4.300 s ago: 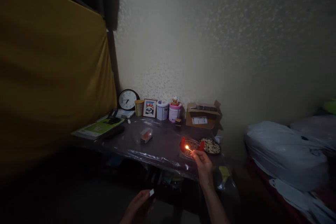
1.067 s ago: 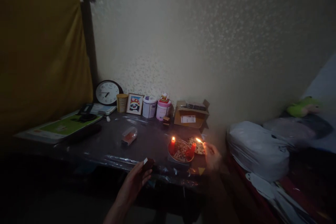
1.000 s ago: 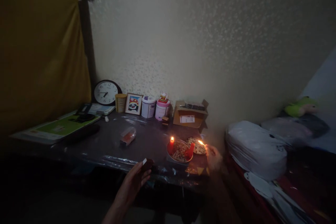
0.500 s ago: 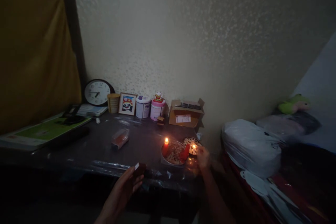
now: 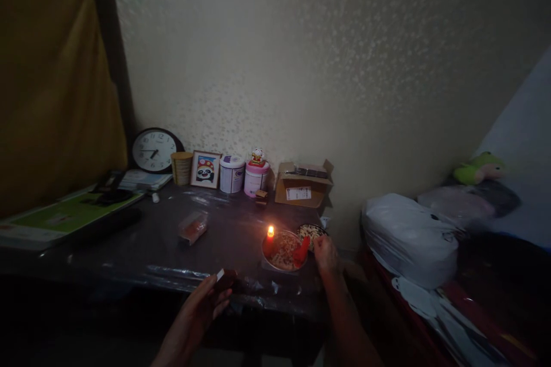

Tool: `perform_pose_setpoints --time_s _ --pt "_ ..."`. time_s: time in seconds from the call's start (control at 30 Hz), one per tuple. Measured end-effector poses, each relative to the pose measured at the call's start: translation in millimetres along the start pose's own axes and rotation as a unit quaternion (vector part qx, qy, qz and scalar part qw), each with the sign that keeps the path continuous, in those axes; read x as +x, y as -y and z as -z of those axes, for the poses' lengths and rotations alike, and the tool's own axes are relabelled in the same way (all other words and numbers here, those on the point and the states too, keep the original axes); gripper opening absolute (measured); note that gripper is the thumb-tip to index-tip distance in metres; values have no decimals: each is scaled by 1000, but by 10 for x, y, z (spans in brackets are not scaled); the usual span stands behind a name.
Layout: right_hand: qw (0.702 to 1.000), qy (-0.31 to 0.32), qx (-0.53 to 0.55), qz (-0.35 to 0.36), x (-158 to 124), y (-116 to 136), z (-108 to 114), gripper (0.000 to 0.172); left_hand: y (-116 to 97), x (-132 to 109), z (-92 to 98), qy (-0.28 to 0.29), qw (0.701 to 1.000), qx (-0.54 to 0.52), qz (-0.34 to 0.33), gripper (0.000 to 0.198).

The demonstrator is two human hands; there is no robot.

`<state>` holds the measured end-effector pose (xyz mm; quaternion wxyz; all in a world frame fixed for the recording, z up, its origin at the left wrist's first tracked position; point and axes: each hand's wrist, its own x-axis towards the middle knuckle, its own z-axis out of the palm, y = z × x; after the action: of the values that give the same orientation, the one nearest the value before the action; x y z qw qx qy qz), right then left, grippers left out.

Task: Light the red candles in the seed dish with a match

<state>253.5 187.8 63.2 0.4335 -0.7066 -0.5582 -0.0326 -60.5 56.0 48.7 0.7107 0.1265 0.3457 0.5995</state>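
My left hand (image 5: 202, 304) grips a small dark box with a pale end (image 5: 226, 280) over the table's front edge. My right hand (image 5: 326, 253) is closed at the front right rim of a dish of matchsticks (image 5: 310, 231); whatever its fingers hold is too small to make out. Left of that dish, a lit red candle (image 5: 270, 236) stands at the left side of a round plate (image 5: 284, 266) covered with small bits. A red object (image 5: 301, 251) sits at the plate's right side.
Along the wall stand a clock (image 5: 155, 150), a yellow cup (image 5: 182, 168), a framed panda picture (image 5: 206, 169), two tubs and an open cardboard box (image 5: 301, 189). A clear packet (image 5: 193, 227) lies on the table (image 5: 163, 241). White bags (image 5: 408, 241) are at right.
The small flame near my right hand is no longer visible. My right hand has shifted slightly left, nearer the matchsticks. The whole view has moved a little.
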Motion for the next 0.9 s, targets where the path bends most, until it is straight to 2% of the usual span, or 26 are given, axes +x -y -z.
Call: perform_pose_setpoints --time_s 0.1,0.27,0.37,0.43,0.47,0.57,0.6,0.67,0.77,0.9 --pt "1000 -13 5 1 -34 -57 87 14 8 2 16 -1 1000 9 1 14" --pt "999 -42 24 24 -314 -106 428 36 11 -17 22 9 1000 12 9 19" --pt "993 -32 87 68 -678 171 685 43 31 -48 -33 56 997 54 -5 24" --pt "988 38 110 101 -960 474 794 33 81 -51 -75 89 990 105 -16 27" --pt "986 45 117 112 -1097 626 815 30 120 -43 -90 95 987 132 -19 28" --pt "958 88 194 192 -1444 929 731 27 266 4 -95 84 977 193 -25 27" --pt "947 112 215 209 -1535 958 662 23 313 21 -85 107 974 198 -31 31" --pt "934 152 236 221 -1676 921 493 19 383 37 -63 155 961 222 -50 36" --pt "935 146 260 194 -1795 754 272 22 417 -1 -61 180 944 266 -79 37" --pt "937 131 275 173 -1835 621 194 20 390 -92 -103 189 926 316 -85 39"
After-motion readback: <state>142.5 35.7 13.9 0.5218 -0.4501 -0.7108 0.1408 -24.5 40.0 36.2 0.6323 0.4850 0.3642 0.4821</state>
